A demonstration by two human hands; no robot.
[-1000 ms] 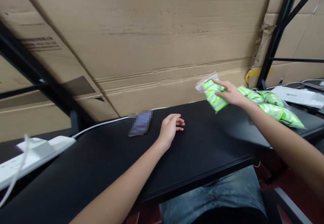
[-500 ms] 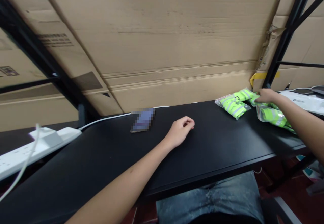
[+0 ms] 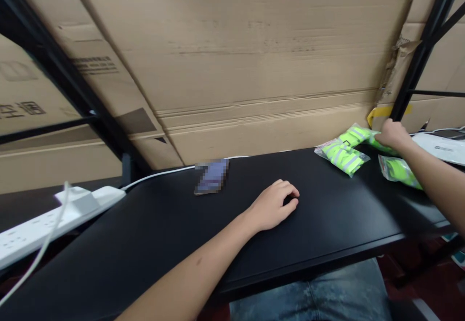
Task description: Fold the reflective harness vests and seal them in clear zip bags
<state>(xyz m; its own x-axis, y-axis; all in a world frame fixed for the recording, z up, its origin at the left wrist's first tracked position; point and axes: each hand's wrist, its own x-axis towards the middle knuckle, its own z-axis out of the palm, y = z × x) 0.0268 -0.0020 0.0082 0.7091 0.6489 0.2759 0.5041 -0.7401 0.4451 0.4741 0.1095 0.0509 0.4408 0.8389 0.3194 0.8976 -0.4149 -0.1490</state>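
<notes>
My left hand (image 3: 275, 205) rests on the black table (image 3: 156, 243), palm down and holding nothing, its thumb apart from the curled fingers. At the far right, my right hand (image 3: 394, 135) is closed on a clear bag with a neon-green reflective vest (image 3: 378, 143); its fingertips are partly hidden. Left of that lies another bagged reflective vest (image 3: 345, 154), folded, with pale grey stripes. A further bagged vest (image 3: 401, 172) sits nearer me, partly covered by my right forearm.
A blurred-out phone-like object (image 3: 212, 175) lies near the back edge, beside a white cable (image 3: 160, 175). A white power strip (image 3: 32, 231) with a plug is at left. Cardboard (image 3: 254, 69) stands behind the table between black metal posts (image 3: 414, 74). A white flat device (image 3: 441, 147) sits far right.
My left hand has slid right and slightly nearer me, its thumb and fingers spreading apart. My right hand stays at the green bags, its wrist a little higher. The view has shifted slightly.
</notes>
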